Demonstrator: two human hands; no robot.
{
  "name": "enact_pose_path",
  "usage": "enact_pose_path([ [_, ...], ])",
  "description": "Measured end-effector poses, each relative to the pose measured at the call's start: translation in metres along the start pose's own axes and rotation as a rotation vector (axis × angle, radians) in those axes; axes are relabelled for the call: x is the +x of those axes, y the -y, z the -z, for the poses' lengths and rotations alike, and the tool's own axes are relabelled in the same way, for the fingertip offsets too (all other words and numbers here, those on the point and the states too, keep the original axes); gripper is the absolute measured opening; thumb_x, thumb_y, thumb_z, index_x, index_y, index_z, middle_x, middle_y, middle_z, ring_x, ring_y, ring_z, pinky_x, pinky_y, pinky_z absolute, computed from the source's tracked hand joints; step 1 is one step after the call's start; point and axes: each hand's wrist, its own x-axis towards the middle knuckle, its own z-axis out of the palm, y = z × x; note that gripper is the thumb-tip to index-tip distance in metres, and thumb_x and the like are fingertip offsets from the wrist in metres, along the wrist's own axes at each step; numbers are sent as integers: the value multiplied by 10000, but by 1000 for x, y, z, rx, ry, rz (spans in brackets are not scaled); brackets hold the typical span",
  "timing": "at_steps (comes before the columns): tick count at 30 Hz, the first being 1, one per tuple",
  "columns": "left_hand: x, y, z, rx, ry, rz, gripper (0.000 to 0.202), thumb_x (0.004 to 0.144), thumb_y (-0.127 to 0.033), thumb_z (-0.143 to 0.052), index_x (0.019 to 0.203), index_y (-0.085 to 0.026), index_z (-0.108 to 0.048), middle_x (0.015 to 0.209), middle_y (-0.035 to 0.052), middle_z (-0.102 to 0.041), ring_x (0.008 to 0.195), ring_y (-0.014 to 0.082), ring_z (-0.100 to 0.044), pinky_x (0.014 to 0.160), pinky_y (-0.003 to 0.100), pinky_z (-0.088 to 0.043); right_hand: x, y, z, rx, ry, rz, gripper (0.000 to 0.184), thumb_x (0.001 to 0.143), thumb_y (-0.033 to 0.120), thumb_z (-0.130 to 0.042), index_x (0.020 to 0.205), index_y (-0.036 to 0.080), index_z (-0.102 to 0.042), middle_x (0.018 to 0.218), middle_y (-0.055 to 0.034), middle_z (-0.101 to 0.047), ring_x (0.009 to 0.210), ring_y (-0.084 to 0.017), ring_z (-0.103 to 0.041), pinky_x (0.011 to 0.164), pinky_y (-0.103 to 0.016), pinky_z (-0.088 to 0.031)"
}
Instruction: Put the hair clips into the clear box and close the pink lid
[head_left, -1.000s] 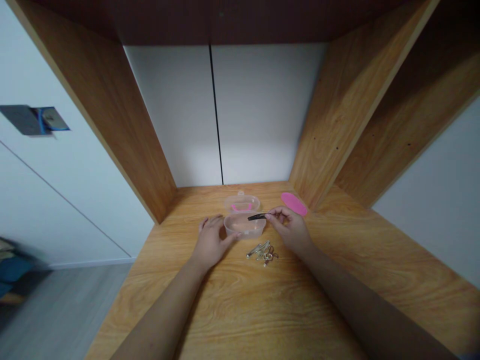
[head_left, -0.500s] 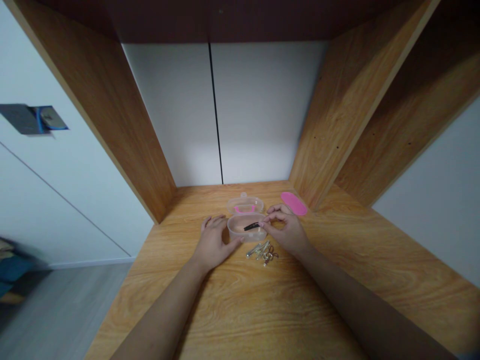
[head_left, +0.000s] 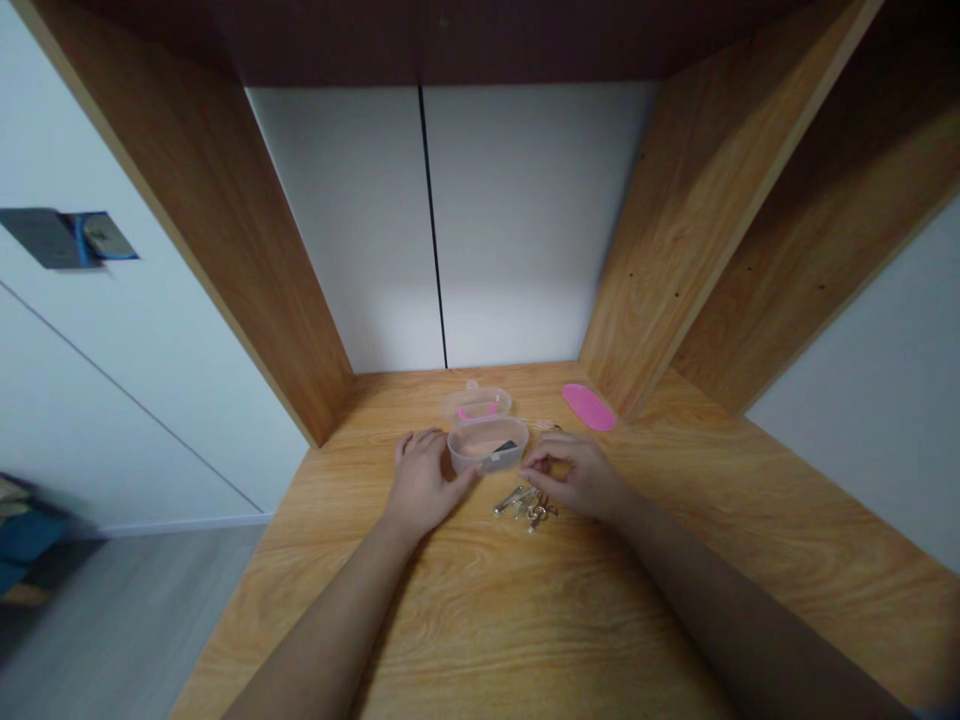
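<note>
Near the middle of the wooden counter [head_left: 675, 560], at 12 o'clock from the person's forearms, sits a small clear plastic box [head_left: 486, 455], open at the top. A short dark clip [head_left: 506, 446] lies inside it, close to its 3 o'clock wall. Just behind the box, at 12 o'clock, lies its lid [head_left: 475, 404], clear with a pink catch; whether lid and box touch cannot be told.

At 8 o'clock from the box, the left hand [head_left: 422, 487] rests palm down on the counter. Its fingers are loosely spread and hold nothing, and the thumb reaches toward the box's near wall, at it or just short of it. The right hand [head_left: 579, 480] is at 4 o'clock from the box, knuckles up and fingers curled downward. Its fingertips are at the right edge of a small heap of metal clips [head_left: 521, 503], which lies at 6 o'clock from the box, between the two hands. Whether those fingers pinch one of the clips is too small to tell.

A pink oval piece [head_left: 589, 407] lies flat at 2 o'clock from the box, well apart from it and near the foot of the wooden side panel [head_left: 675, 220].
</note>
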Motion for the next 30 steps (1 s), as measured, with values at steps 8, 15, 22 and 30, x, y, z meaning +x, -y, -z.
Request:
enact_pose_path([
  [8,1,4,0,31,-28,29,310,858,-509,-644,946,-212,-635,995,75,-701,1026,281,-627,1067,470,-352,0,2,1,-113,341,79,153,818,268,-723,959,268,-782,921,-46,-717,903,-211,-645,817,-357,-504],
  [15,2,1,2,25,-10,52,330,853,-526,-645,966,-217,-649,995,78,-708,1019,284,-633,1068,480,-351,0,2,2,-103,347,69,98,827,261,-715,902,253,-778,891,-43,-704,883,-206,-634,809,-357,-501],
  [22,1,3,0,16,-27,41,335,854,-538,-643,927,-211,-634,969,71,-707,1006,280,-636,1053,469,-361,4,8,-1,-63,247,107,107,908,323,-673,933,250,-747,909,-41,-721,917,-205,-636,832,-368,-481],
  [30,1,3,-1,5,-25,49,315,850,-509,-651,969,-218,-640,1007,73,-710,1034,281,-635,1069,470,-350,5,11,-16,-55,345,131,167,932,383,-648,970,278,-771,946,-30,-752,934,-193,-660,888,-360,-471],
])
